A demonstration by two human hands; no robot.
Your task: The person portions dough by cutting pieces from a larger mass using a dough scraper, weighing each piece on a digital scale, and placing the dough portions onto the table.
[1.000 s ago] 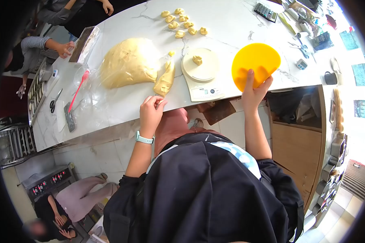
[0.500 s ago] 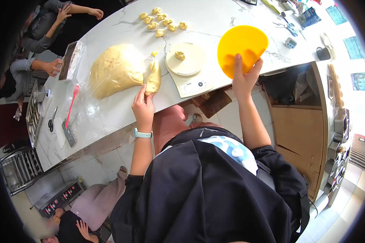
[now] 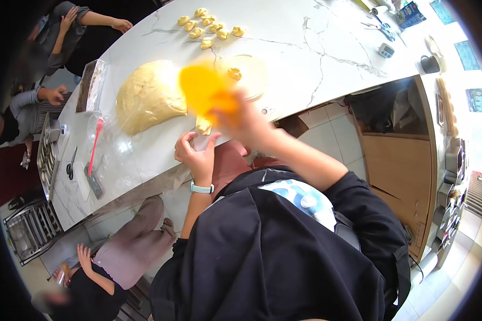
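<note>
My right hand (image 3: 241, 115), blurred by motion, grips a yellow dough scraper (image 3: 203, 85) over the near part of the table. Beneath the scraper shows the lower end of a dough strip (image 3: 203, 126); the rest is hidden. Just below that end is my left hand (image 3: 196, 154), its thumb and forefinger apart with a gap between them. A large dough mound (image 3: 150, 99) lies to the left under clear plastic. The white kitchen scale (image 3: 254, 75) carries one small dough piece (image 3: 234, 73) and is partly covered by my right hand.
Several small dough pieces (image 3: 208, 27) sit at the back of the marble-patterned table (image 3: 294, 53). At left are a long tin (image 3: 91, 88), a red-handled tool (image 3: 96, 144) and black scissors (image 3: 70, 163). A timer (image 3: 385, 50) stands at right. Other people are on the left side.
My right hand has swept the scraper leftward from right of the scale to above the dough strip. My left hand has shifted slightly down and its thumb and forefinger have spread from the strip.
</note>
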